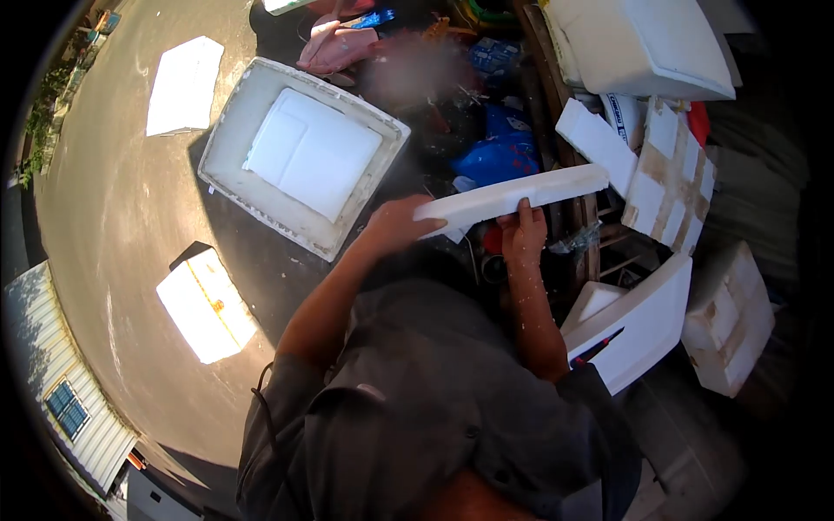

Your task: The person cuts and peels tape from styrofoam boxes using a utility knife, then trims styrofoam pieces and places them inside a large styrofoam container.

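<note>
A long white foam piece (512, 196) is held up in front of my body, seen nearly edge-on. My left hand (404, 223) grips its left end, with the thumb along the near side. Under its right half, my right hand (525, 233) presses its fingertips against the lower edge, and white crumbs cling to that forearm. To the left of the piece stands an open white foam box (323, 246) with flat white foam sheets (314, 152) inside. A knife-like tool with a dark blade (599, 346) lies on a white foam tray (647, 321) at the lower right.
Two white foam pieces (185, 85) (207, 304) lie on the ground at left. A blue plastic bag (499, 148) and a pink item (334, 48) are among clutter ahead. Taped foam boxes (730, 321) and a large foam box (647, 48) stand at right, beside a wooden frame (546, 69).
</note>
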Demonstrator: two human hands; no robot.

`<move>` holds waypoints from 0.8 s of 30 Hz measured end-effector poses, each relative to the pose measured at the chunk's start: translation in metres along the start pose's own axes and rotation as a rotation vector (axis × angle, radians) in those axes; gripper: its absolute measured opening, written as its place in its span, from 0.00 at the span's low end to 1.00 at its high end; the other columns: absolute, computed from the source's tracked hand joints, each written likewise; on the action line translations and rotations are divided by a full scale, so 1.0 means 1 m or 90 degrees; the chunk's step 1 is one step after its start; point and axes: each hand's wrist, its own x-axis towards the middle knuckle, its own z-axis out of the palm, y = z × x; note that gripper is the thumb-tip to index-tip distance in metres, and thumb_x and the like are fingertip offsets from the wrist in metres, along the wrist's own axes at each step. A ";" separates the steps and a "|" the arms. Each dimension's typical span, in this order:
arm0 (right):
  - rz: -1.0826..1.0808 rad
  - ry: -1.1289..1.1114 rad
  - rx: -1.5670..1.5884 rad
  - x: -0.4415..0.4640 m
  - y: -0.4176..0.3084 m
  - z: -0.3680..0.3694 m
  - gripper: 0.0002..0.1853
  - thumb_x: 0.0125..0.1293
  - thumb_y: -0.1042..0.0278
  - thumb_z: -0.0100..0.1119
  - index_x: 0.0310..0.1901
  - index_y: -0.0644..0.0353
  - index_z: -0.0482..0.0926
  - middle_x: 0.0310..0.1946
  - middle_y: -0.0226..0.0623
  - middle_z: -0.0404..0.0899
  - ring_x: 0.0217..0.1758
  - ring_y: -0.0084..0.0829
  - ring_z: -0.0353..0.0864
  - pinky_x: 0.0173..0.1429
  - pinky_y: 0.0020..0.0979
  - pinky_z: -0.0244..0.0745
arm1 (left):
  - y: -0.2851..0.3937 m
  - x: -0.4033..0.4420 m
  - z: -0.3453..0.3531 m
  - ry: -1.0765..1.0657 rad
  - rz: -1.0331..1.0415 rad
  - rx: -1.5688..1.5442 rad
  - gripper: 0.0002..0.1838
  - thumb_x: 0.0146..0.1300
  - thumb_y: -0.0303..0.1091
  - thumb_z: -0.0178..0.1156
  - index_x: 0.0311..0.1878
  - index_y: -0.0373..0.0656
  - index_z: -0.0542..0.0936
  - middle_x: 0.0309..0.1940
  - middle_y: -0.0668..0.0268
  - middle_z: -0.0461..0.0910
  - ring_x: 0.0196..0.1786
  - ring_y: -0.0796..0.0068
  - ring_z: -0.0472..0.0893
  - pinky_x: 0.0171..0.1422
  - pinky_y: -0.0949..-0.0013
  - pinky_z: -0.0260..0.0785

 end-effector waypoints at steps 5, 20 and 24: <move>0.137 -0.110 -0.124 -0.016 0.068 0.064 0.13 0.74 0.72 0.56 0.57 0.65 0.72 0.42 0.39 0.83 0.31 0.28 0.83 0.33 0.27 0.81 | -0.053 -0.051 -0.035 0.025 -0.116 0.062 0.29 0.60 0.56 0.66 0.52 0.40 0.82 0.41 0.51 0.84 0.43 0.55 0.83 0.50 0.58 0.73; 0.273 -0.303 -0.334 -0.059 0.269 0.162 0.12 0.73 0.68 0.58 0.54 0.62 0.73 0.38 0.33 0.81 0.32 0.26 0.82 0.35 0.28 0.82 | -0.242 -0.135 -0.065 0.204 -0.320 -0.012 0.27 0.62 0.59 0.61 0.48 0.43 0.82 0.41 0.47 0.84 0.48 0.45 0.82 0.52 0.49 0.71; 0.257 -0.322 -0.381 -0.066 0.275 0.177 0.13 0.72 0.67 0.59 0.53 0.62 0.73 0.36 0.33 0.82 0.29 0.26 0.82 0.35 0.27 0.81 | -0.277 -0.136 -0.063 0.263 -0.379 -0.017 0.28 0.63 0.58 0.60 0.45 0.37 0.82 0.38 0.46 0.83 0.46 0.45 0.82 0.51 0.49 0.71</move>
